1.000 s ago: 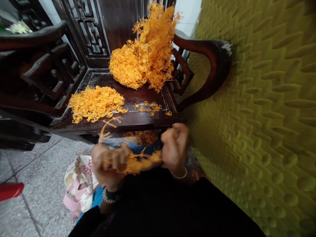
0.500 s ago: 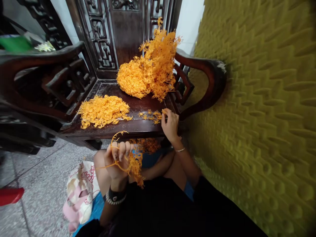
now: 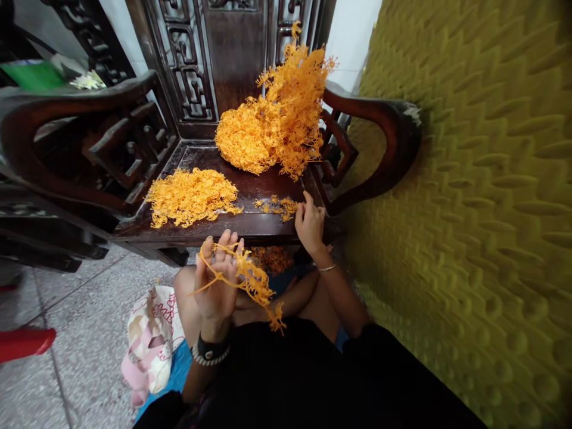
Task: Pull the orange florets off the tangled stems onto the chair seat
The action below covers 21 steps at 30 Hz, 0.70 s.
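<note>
One stringy, frilled orange sprig (image 3: 255, 281) across the spread left hand (image 3: 217, 298), right hand (image 3: 310, 226) unclear in grip

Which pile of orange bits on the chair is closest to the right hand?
The small, thin scatter on the front of the seat, just beside the right hand. The wide, low pile lies farther left, and the tall heap stands farther back.

Armchair (image 3: 239, 71): dark wood, glossy on armrest (image 3: 395, 122), whitish scuffs dulling seat (image 3: 201, 156). Orange sprig (image 3: 257, 281): plastic-looking, smooth, fairly matt; loose orange heap (image 3: 192, 193) alike, rough in mass. Olive panel (image 3: 447, 208): embossed, dimpled, low sheen. Floor (image 3: 93, 304): speckled, terrazzo-like. Bangle (image 3: 328, 269): shiny metal. Top (image 3: 290, 375): matt black cloth.
</note>
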Each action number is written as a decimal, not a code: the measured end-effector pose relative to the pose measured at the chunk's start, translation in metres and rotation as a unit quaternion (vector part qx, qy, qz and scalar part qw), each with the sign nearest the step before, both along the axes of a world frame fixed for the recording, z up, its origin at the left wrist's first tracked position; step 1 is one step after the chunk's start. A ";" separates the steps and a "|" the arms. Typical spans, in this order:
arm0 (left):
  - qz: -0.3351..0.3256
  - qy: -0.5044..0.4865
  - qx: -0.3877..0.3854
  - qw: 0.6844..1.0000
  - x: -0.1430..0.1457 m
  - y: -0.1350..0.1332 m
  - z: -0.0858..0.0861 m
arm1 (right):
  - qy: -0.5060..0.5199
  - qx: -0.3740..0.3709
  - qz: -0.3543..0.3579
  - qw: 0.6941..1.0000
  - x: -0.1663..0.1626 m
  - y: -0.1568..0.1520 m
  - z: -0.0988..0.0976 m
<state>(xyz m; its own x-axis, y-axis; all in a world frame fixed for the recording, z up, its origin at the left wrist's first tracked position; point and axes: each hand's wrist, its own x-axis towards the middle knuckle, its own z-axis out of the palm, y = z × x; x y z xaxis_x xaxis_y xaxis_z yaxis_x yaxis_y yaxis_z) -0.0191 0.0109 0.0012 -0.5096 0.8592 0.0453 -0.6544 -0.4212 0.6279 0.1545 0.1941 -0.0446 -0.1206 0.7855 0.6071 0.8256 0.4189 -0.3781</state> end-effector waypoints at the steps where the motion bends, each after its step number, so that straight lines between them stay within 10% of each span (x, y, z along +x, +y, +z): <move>1: -0.006 0.004 0.005 1.000 0.001 0.000 0.001 | -0.001 0.004 -0.006 1.000 0.001 0.000 0.001; 11: -0.062 0.020 -0.011 0.998 0.007 0.000 0.002 | 0.066 0.026 0.043 0.997 0.003 -0.004 0.007; 18: -0.080 0.079 -0.030 0.993 0.009 -0.004 -0.011 | 0.189 -0.151 0.415 0.877 -0.008 -0.091 0.046; 21: -0.089 0.087 -0.044 0.991 0.012 -0.007 -0.015 | 0.137 -0.137 0.402 0.895 -0.018 -0.121 0.049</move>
